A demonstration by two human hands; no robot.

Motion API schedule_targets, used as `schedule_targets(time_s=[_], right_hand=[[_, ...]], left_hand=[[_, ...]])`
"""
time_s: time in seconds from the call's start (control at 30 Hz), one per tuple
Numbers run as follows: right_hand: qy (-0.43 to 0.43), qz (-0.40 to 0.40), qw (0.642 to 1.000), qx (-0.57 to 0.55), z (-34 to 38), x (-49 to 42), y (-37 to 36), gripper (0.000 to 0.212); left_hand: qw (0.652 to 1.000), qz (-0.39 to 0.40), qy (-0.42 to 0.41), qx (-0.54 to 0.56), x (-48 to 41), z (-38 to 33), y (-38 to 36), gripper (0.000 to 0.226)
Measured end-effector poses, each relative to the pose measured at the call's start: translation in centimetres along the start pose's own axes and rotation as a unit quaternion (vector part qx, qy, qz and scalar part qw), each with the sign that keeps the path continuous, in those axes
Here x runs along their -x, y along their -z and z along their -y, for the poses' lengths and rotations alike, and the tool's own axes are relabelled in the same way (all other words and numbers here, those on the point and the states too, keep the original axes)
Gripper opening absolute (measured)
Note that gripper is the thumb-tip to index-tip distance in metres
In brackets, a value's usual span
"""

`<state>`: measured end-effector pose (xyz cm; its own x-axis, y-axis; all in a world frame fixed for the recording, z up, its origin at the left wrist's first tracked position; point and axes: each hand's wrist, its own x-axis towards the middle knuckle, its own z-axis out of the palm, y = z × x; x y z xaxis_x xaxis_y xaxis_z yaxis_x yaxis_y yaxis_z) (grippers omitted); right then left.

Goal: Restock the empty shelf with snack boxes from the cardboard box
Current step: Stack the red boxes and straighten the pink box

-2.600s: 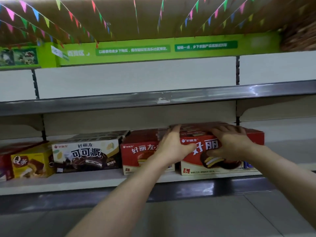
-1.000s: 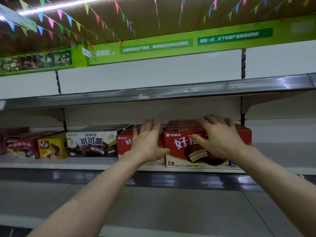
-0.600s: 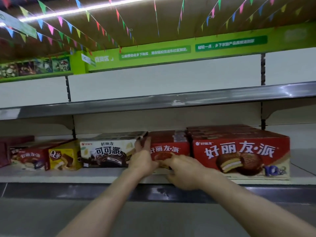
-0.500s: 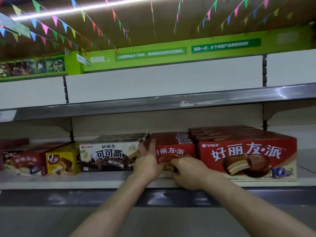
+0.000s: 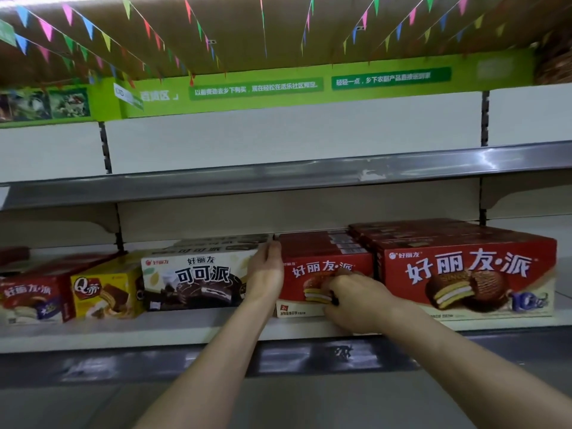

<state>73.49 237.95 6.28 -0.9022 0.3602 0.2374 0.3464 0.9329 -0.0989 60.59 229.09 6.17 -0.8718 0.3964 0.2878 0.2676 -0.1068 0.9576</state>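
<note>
Two hands on small red cardboard pie box (image 5: 322,252), frame centre, on lower grey metal shelf (image 5: 185,326): left hand (image 5: 266,277) flat, fingers straight, against its left side; right hand (image 5: 356,301) curled at its front, grip unclear. Likely squaring it into the row.

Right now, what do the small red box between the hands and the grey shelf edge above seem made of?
Small red box: likely printed cardboard, slightly glossy; sharp folded edges. Grey shelf edge: probably metal, semi-gloss; streaky light reflections and a chipped white patch.
</note>
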Motion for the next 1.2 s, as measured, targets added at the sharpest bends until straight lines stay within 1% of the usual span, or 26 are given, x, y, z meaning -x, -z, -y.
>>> schedule_targets(time_s=[0.03, 0.1, 0.17, 0.2, 0.27, 0.3, 0.33, 0.37, 0.43, 0.5, 0.57, 0.63, 0.67, 0.7, 0.73, 0.77, 0.8, 0.83, 0.87, 0.9, 0.97, 1.03, 1.13, 1.2], right_hand=[[-0.001, 0.002, 1.000, 0.001, 0.0, 0.0, 0.0, 0.034], [-0.004, 0.001, 1.000, 0.001, 0.1, -0.2, 0.1, 0.031], [-0.012, 0.002, 1.000, -0.001, 0.1, -0.3, 0.1, 0.029], [-0.016, 0.003, 1.000, -0.001, 0.1, -0.4, 0.1, 0.028], [-0.017, 0.008, 1.000, -0.005, 0.2, -0.5, 0.2, 0.027], [-0.016, 0.010, 1.000, -0.007, 0.2, -0.5, 0.2, 0.027], [-0.014, 0.012, 1.000, -0.010, 0.1, -0.4, 0.2, 0.026], [-0.012, 0.014, 1.000, -0.011, 0.1, -0.3, 0.3, 0.027], [-0.009, 0.015, 1.000, -0.014, -0.1, -0.2, 0.2, 0.028], [-0.009, 0.009, 1.000, -0.018, -0.1, -0.2, 0.1, 0.031], [-0.013, 0.000, 1.000, -0.016, 0.1, -0.2, -0.1, 0.033], [-0.014, -0.008, 1.000, -0.005, 0.3, -0.1, -0.3, 0.034], [-0.014, -0.013, 1.000, 0.001, 0.3, 0.0, -0.3, 0.032], [-0.013, -0.016, 1.000, 0.005, 0.2, 0.1, -0.2, 0.031], [-0.014, -0.018, 1.000, 0.006, 0.0, 0.3, -0.1, 0.029], [-0.015, -0.015, 1.000, 0.001, -0.2, 0.4, -0.1, 0.030], [-0.016, -0.008, 1.000, -0.005, -0.5, 0.4, -0.1, 0.032], [-0.015, 0.001, 1.000, -0.009, -0.7, 0.4, -0.1, 0.035], [-0.013, 0.011, 1.000, -0.009, -0.9, 0.4, -0.1, 0.040], [-0.011, 0.019, 1.000, -0.008, -0.9, 0.5, 0.0, 0.044], [-0.006, 0.033, 0.999, -0.010, -0.9, 0.8, 0.3, 0.047], [-0.001, 0.058, 0.998, -0.016, -1.0, 1.3, 0.5, 0.046], [-0.002, 0.076, 0.997, -0.013, -0.7, 1.7, 0.6, 0.047], [-0.012, 0.078, 0.997, -0.001, -0.1, 1.6, 0.6, 0.048]], left_hand=[[1.000, 0.013, -0.001, 0.000, 0.4, 0.0, 0.1, 0.056], [0.999, 0.029, 0.025, 0.020, 0.9, -0.1, -0.1, 0.043], [0.995, 0.022, 0.068, 0.064, 0.4, -0.1, -0.4, 0.048], [0.994, 0.011, 0.085, 0.074, 0.0, -0.1, -0.4, 0.054], [0.993, -0.010, 0.087, 0.078, -2.0, 1.1, -0.7, 0.071], [0.994, -0.018, 0.089, 0.068, -1.9, 0.6, -0.7, 0.074], [0.995, -0.024, 0.080, 0.056, -1.1, -0.2, -0.9, 0.070], [0.997, -0.026, 0.060, 0.039, -0.5, -0.9, -1.1, 0.061], [0.999, -0.033, 0.019, -0.014, 0.0, -1.2, -1.9, 0.048], [0.998, -0.036, -0.007, -0.045, 0.0, -0.9, -2.5, 0.045], [0.997, -0.022, -0.017, -0.075, -0.3, -0.8, -2.6, 0.046], [0.989, 0.004, -0.046, -0.142, -0.2, -0.4, -2.2, 0.051], [0.977, 0.008, -0.084, -0.195, 0.3, -0.3, -1.8, 0.056], [0.956, 0.006, -0.137, -0.259, 0.9, -0.1, -1.5, 0.062], [0.920, 0.008, -0.201, -0.336, 1.4, 0.1, -1.2, 0.067], [0.873, 0.019, -0.260, -0.413, 1.8, 0.2, -0.9, 0.072], [0.825, 0.042, -0.293, -0.481, 1.8, 0.4, -0.7, 0.076], [0.784, 0.065, -0.307, -0.535, 1.7, 0.6, -0.5, 0.079], [0.756, 0.085, -0.308, -0.571, 1.3, 0.6, -0.3, 0.080], [0.743, 0.101, -0.306, -0.587, 1.1, 0.5, -0.2, 0.081], [0.740, 0.131, -0.302, -0.586, 0.4, 0.1, 0.2, 0.083], [0.737, 0.148, -0.300, -0.588, 0.2, -0.2, 0.9, 0.091], [0.703, 0.121, -0.301, -0.633, 0.3, -0.1, 2.0, 0.097], [0.696, 0.119, -0.297, -0.643, 0.6, -0.1, 2.1, 0.097]])
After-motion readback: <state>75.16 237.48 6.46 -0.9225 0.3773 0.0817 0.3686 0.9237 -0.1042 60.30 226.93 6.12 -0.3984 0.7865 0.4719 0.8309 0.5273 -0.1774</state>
